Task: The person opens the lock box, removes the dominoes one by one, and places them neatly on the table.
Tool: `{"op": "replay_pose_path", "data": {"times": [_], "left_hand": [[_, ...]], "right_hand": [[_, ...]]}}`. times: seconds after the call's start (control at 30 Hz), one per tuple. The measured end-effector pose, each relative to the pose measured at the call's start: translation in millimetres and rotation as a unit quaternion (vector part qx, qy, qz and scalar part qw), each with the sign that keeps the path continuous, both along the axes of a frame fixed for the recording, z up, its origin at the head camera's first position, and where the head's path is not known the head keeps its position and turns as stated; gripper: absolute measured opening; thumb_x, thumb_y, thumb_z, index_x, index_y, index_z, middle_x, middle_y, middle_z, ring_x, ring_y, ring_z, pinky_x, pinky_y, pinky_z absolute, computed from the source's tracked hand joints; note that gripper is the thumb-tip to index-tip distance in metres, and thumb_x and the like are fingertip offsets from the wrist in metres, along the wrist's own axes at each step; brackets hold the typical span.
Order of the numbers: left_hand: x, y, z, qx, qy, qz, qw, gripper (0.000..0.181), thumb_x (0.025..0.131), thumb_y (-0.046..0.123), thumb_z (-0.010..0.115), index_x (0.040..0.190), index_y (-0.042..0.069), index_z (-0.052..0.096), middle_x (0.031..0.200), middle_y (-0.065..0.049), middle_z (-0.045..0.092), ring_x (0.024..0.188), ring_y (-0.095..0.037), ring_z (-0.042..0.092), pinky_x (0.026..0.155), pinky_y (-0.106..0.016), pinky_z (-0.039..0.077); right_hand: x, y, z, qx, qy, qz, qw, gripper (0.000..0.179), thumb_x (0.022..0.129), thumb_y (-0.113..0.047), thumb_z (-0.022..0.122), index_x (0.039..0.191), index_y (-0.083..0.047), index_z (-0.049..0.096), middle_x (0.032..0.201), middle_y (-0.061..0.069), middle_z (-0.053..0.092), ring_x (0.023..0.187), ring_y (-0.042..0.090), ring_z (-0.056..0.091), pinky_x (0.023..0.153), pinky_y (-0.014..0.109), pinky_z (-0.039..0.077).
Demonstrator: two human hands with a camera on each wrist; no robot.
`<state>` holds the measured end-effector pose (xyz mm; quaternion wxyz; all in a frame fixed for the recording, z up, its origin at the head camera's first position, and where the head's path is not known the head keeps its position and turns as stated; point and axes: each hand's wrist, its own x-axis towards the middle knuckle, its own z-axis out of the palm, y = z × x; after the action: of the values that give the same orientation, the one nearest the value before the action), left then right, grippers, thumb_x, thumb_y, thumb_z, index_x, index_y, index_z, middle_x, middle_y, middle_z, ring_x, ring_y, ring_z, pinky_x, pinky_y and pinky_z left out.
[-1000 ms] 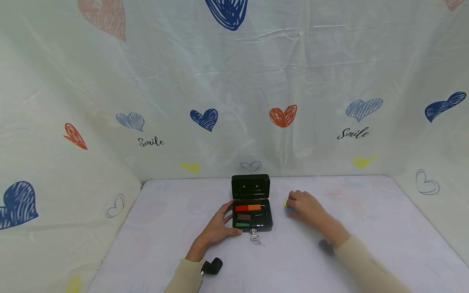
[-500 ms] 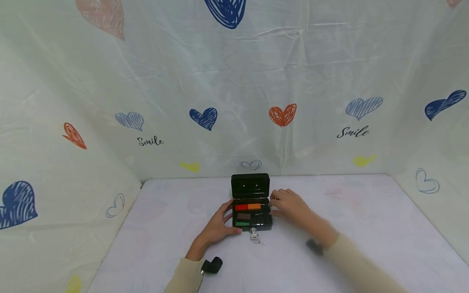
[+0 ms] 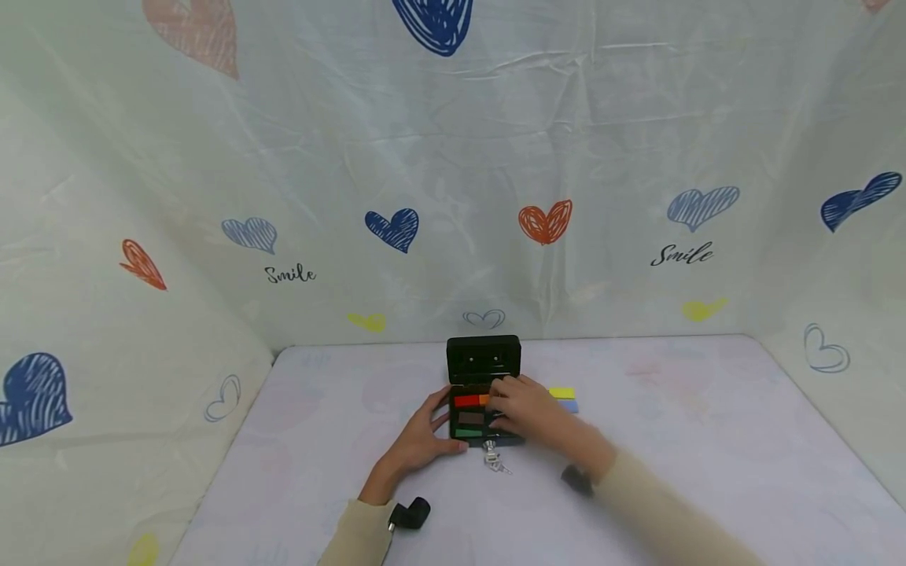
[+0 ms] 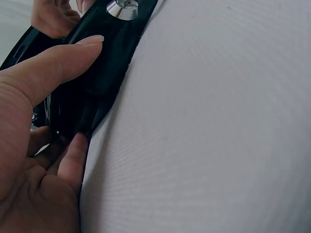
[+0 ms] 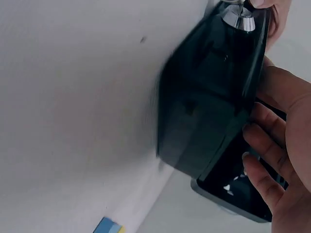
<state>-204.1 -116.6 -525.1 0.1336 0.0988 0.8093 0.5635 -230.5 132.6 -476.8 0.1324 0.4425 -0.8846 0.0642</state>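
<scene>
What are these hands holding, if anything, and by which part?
The left hand holds the open black box by its left side, thumb at the front. The right hand is over the box; whether it holds anything cannot be told.

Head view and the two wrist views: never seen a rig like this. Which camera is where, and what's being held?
There is no robot: these are a person's bare hands. The head camera looks forward and down; each wrist camera looks closely at its own hand's work. The black device by the left cuff is probably one of those.

On the white table stands an open black box, with keys at its front. Red, orange, brown and green pieces show inside. Yellow and blue pieces lie to its right.

The left hand grips the box's left side. The right hand reaches into the box; whether it holds anything is hidden.
</scene>
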Motion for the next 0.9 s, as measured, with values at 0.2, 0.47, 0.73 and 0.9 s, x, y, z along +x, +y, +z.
{"op": "replay_pose_path", "data": {"times": [0.2, 0.47, 0.73, 0.9], "left_hand": [[0.6, -1.6, 1.0, 0.021, 0.004, -0.01, 0.9997, 0.105, 0.084, 0.003, 0.088, 0.167, 0.005, 0.024, 0.17, -0.025, 0.028, 0.149, -0.048, 0.043, 0.116, -0.047, 0.049], [-0.4, -2.0, 0.6, 0.025, 0.01, -0.016, 0.9995, 0.105, 0.085, 0.004, 0.088, 0.167, 0.004, 0.023, 0.17, -0.025, 0.028, 0.149, -0.048, 0.042, 0.115, -0.046, 0.051], [-1.0, -2.4, 0.8, 0.032, -0.001, -0.016, 0.9994, 0.105, 0.085, 0.004, 0.088, 0.167, 0.004, 0.023, 0.17, -0.026, 0.025, 0.15, -0.049, 0.039, 0.114, -0.045, 0.051], [0.1, -2.2, 1.7, 0.028, 0.002, -0.017, 0.9995, 0.105, 0.085, 0.005, 0.087, 0.167, 0.004, 0.022, 0.171, -0.026, 0.024, 0.15, -0.049, 0.039, 0.116, -0.048, 0.05]], "right_hand": [[0.5, -12.8, -2.1, -0.001, -0.008, 0.016, 0.9998, 0.022, 0.089, -0.033, 0.087, 0.103, -0.017, 0.081, 0.103, -0.003, 0.066, 0.091, 0.015, 0.057, 0.079, 0.023, 0.053], [-0.5, -24.6, -3.3, -0.005, -0.019, 0.039, 0.9991, 0.022, 0.088, -0.031, 0.087, 0.103, -0.018, 0.08, 0.103, -0.005, 0.064, 0.093, 0.014, 0.057, 0.084, 0.026, 0.055], [-6.9, -32.3, -3.4, 0.0, -0.068, 0.053, 0.9962, 0.02, 0.088, -0.027, 0.088, 0.105, -0.019, 0.081, 0.104, -0.006, 0.065, 0.097, 0.013, 0.059, 0.088, 0.028, 0.057], [-10.7, -37.4, -4.4, 0.015, -0.079, 0.058, 0.9951, 0.017, 0.088, -0.028, 0.088, 0.102, -0.021, 0.081, 0.104, -0.007, 0.064, 0.097, 0.012, 0.06, 0.089, 0.028, 0.057]]}}
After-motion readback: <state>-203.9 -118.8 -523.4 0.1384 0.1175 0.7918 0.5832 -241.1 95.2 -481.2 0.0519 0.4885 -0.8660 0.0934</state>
